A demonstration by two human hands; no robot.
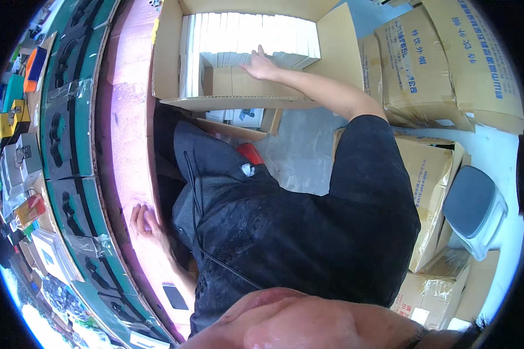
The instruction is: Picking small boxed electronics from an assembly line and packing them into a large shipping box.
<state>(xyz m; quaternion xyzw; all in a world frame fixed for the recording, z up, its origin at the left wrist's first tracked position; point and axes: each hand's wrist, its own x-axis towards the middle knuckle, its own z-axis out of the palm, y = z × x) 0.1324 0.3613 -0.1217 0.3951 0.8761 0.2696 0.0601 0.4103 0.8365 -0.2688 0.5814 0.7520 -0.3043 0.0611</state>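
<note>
My right hand (262, 66) reaches into an open cardboard box (339, 55) at the top of the view. Its index finger is stretched out against a row of white slim boxes (227, 35) standing packed side by side, and nothing shows in its grip. The row fills the far part of the box and runs down its left side; bare cardboard shows beside my hand. My left hand (147, 224) lies on the pink tabletop (125, 134) near its edge, fingers loosely bent and apart, holding nothing visible.
A dark phone-like slab (174, 296) lies on the pink tabletop near my left forearm. Green trays with black inserts (70, 136) line the left. Closed cartons (419, 70) are stacked at the right, above a grey-and-white stool (474, 203). Another opened box (268, 122) sits below the first.
</note>
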